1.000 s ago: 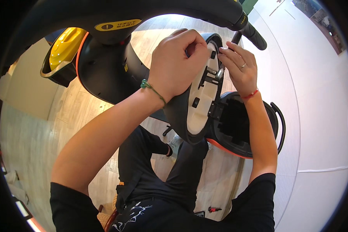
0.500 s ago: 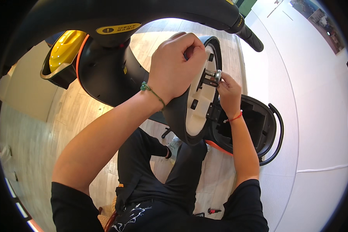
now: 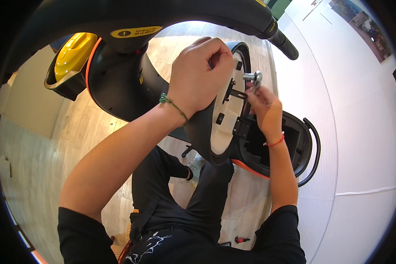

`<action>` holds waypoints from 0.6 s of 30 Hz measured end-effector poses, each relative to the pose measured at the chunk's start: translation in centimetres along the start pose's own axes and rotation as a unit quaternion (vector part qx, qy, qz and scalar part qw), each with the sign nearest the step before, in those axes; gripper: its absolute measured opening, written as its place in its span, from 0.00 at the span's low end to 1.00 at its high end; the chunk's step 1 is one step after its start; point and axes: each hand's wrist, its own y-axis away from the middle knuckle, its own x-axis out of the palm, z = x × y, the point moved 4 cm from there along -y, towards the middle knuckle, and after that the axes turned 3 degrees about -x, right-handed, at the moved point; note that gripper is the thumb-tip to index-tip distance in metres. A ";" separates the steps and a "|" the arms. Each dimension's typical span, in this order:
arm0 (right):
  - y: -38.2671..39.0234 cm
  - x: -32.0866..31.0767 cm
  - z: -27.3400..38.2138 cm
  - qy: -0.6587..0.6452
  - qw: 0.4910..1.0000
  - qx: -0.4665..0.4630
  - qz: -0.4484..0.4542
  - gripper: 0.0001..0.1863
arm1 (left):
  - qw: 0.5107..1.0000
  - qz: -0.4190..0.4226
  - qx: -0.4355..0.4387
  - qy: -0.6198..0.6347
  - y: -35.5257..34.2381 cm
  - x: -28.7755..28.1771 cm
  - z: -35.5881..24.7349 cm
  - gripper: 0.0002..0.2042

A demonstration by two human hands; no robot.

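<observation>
The hinged scooter seat [image 3: 215,140] stands tipped up, its cream underside facing right. My left hand [image 3: 202,72] is closed on the seat's upper part; its fingertips are hidden. In my right hand [image 3: 267,108] is a silver socket wrench [image 3: 254,78], pinched by its handle, with the ratchet head and socket upward. The socket points left and is apart from the black metal bracket [image 3: 237,94] on the seat's underside. Below that, the seat joins the scooter at a black hinge [image 3: 240,127].
Right of the seat lies the open storage box [image 3: 290,136], with a black grab rail [image 3: 316,154] around it. The scooter's handlebar [image 3: 176,15] arches across the top. A yellow object [image 3: 76,55] sits in the front basket [image 3: 66,90]. A small red-and-black item [image 3: 242,240] lies on the floor.
My right hand has drawn the socket wrench away from the bracket, up and to the right, baring the bracket's slot. My left hand holds the seat as before.
</observation>
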 end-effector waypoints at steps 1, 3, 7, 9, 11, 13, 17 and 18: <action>0.7 0.3 -0.4 -0.013 0.999 0.035 0.015 0.11 | 1.000 0.001 -0.001 0.002 0.0 0.0 0.0 0.06; 1.7 1.2 -0.6 -0.018 0.997 0.065 0.021 0.11 | 1.000 -0.001 0.000 -0.003 0.0 0.0 0.0 0.06; 2.7 2.3 -0.6 -0.051 0.992 0.112 0.016 0.10 | 1.000 -0.004 -0.001 -0.003 0.1 0.0 0.0 0.06; 3.0 3.0 0.0 -0.080 0.991 0.107 -0.011 0.12 | 1.000 -0.004 -0.001 -0.002 0.1 0.0 0.2 0.06; 3.2 3.0 0.1 -0.080 0.991 0.106 -0.009 0.11 | 1.000 -0.005 0.001 0.000 0.0 -0.1 0.0 0.06; 3.3 2.9 0.0 -0.080 0.991 0.107 -0.006 0.11 | 1.000 0.007 -0.016 0.002 0.2 0.1 0.0 0.06; 3.3 2.8 -0.4 -0.084 0.991 0.102 0.011 0.10 | 1.000 -0.011 0.023 0.015 0.1 0.1 0.0 0.05; 3.3 2.9 -0.5 -0.086 0.991 0.103 0.015 0.09 | 1.000 -0.009 0.027 0.006 0.1 0.1 0.1 0.05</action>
